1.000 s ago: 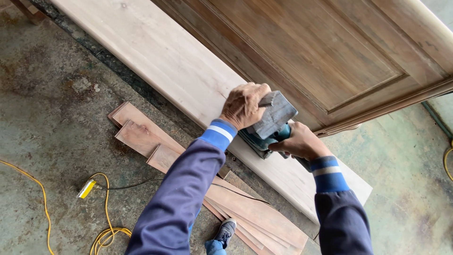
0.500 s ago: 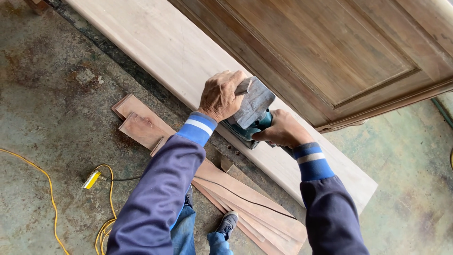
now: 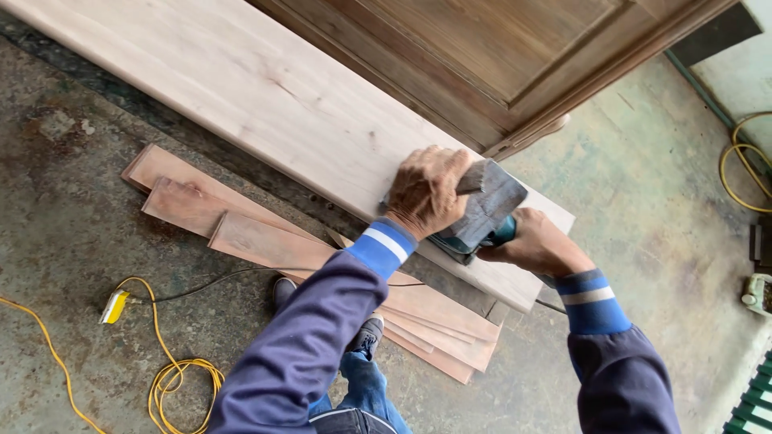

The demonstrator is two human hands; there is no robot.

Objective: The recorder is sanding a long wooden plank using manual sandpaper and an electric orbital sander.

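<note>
A teal electric sander (image 3: 481, 217) with a grey dusty top rests on a long pale wooden board (image 3: 241, 88). My left hand (image 3: 429, 190) presses down on the sander's grey front knob. My right hand (image 3: 537, 243) grips its rear handle. The sander sits near the board's right end, close to its near edge. Both arms wear dark blue sleeves with blue and white cuffs.
A brown panelled door (image 3: 482, 48) lies behind the board. Several reddish thin planks (image 3: 265, 241) lie on the concrete floor below it. A yellow cable (image 3: 173, 378) with a plug lies at lower left; another yellow coil (image 3: 744, 161) at right. My shoes (image 3: 368, 333) stand by the planks.
The sander and both hands have slid along the board toward its right end. The view has shifted, so the board's end and the right-hand floor now show.
</note>
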